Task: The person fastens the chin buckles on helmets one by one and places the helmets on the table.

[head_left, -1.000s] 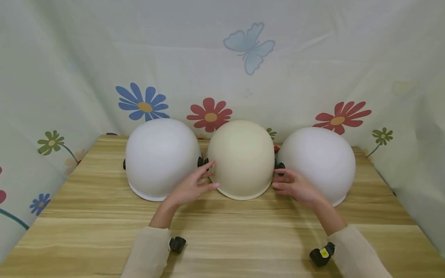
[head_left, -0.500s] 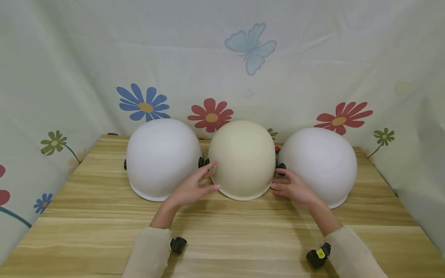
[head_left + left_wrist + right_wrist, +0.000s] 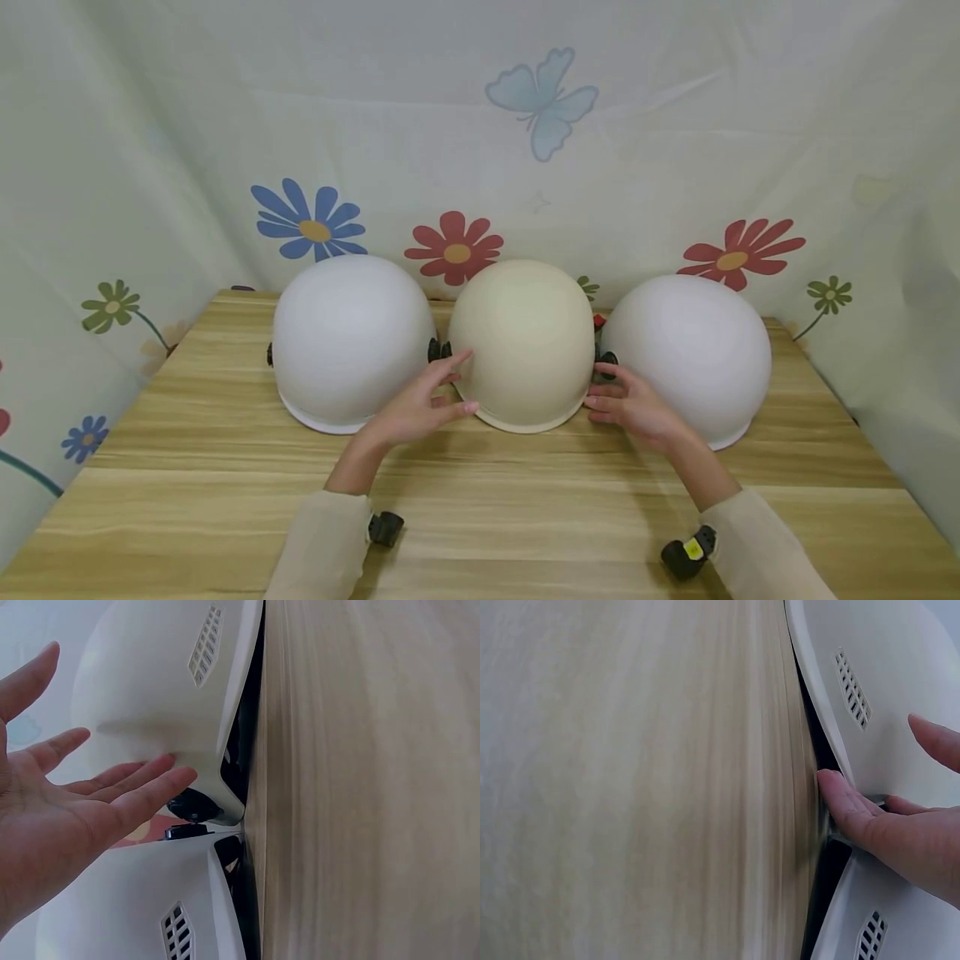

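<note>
Three helmets stand in a row on the wooden table: a white helmet point(image 3: 348, 333) at left, a cream helmet point(image 3: 522, 342) in the middle and another white helmet point(image 3: 690, 350) at right. My left hand point(image 3: 412, 410) is at the cream helmet's left side, its fingers spread and extended in the left wrist view. At the opposite side is my right hand point(image 3: 641, 408), with relaxed fingers right at the helmet's lower rim. Black round fittings point(image 3: 438, 350) show between the helmets. Vent grilles point(image 3: 205, 645) mark the cream shell in both wrist views.
The wooden table point(image 3: 517, 517) reaches back to a pale curtain point(image 3: 420, 125) printed with flowers and a butterfly. Black wrist cameras point(image 3: 386, 528) hang below both sleeves. A small red piece point(image 3: 598, 321) shows between the cream and right helmets.
My right hand has shifted very slightly left along the cream helmet's side. The left hand has barely moved, and the helmets keep their row while the head view shifts a little.
</note>
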